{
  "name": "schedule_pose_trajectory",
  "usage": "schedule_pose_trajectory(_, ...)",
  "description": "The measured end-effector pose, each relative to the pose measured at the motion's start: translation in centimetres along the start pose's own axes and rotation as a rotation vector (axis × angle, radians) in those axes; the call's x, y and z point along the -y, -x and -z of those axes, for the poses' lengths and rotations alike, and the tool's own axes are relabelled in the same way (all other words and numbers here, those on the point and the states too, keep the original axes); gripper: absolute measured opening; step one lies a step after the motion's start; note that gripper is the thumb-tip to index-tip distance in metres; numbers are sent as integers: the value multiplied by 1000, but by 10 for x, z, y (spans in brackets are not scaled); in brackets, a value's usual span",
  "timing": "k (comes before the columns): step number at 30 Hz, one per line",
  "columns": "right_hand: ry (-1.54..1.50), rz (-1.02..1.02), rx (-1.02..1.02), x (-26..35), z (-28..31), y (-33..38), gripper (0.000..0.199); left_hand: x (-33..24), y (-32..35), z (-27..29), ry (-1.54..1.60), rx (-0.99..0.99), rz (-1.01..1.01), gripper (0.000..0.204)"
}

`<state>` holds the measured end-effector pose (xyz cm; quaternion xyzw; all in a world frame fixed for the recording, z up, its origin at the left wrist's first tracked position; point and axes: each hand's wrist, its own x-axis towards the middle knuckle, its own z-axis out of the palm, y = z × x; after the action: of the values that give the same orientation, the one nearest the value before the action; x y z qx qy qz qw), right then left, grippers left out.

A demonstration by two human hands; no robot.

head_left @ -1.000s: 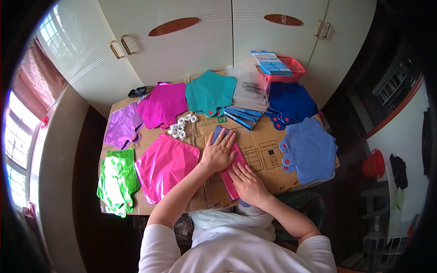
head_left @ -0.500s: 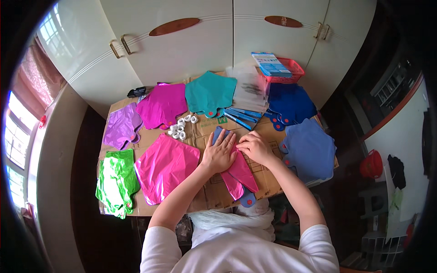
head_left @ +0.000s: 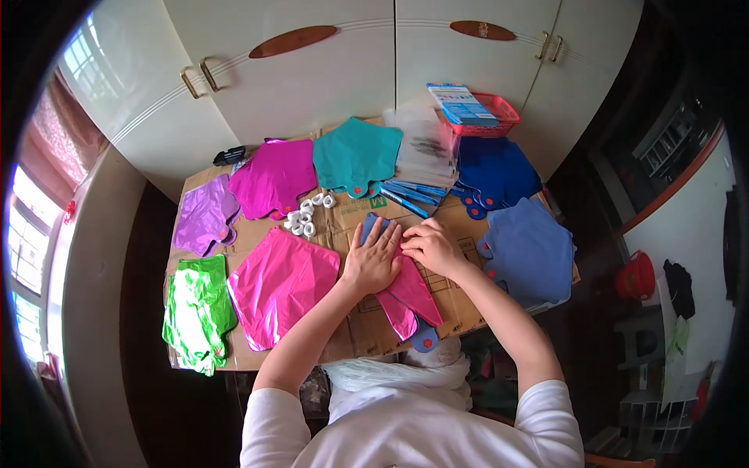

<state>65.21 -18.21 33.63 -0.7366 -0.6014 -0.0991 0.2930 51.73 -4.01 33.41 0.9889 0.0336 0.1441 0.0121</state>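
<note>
A folded pink foil piece (head_left: 413,289), which looks like a flat balloon, lies before me with a blue piece (head_left: 378,231) showing at its top and a blue tab with a red dot at its bottom. My left hand (head_left: 373,260) presses flat on it, fingers stretched out. Close beside it, my right hand (head_left: 431,248) has its fingertips drawn together at the right edge of the pink foil, pinching it. The part between the hands is partly hidden by my fingers. An unfolded pink foil balloon (head_left: 282,287) lies to the left.
Cardboard (head_left: 355,335) covers the table. Around it lie green (head_left: 199,312), lilac, magenta, teal (head_left: 357,158), dark blue and slate-blue (head_left: 530,253) foil pieces. White rolls (head_left: 307,217), blue pens (head_left: 409,199), clear bags (head_left: 421,148) and a red basket (head_left: 503,117) sit farther back, before cupboards.
My right fingertips have shifted very slightly along the pink foil's edge. The left hand stays pressed flat. The whole view has shifted a little.
</note>
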Motion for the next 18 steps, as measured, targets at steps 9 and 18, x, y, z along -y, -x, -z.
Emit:
schedule_pose_trajectory(9, 2, -16, 153, 13, 21, 26, 25, 0, 2, 0, 11, 9, 6, 64)
schedule_pose_trajectory(18, 53, 7, 261, 34, 46, 53, 32, 0, 2, -1, 12, 38, 18, 65)
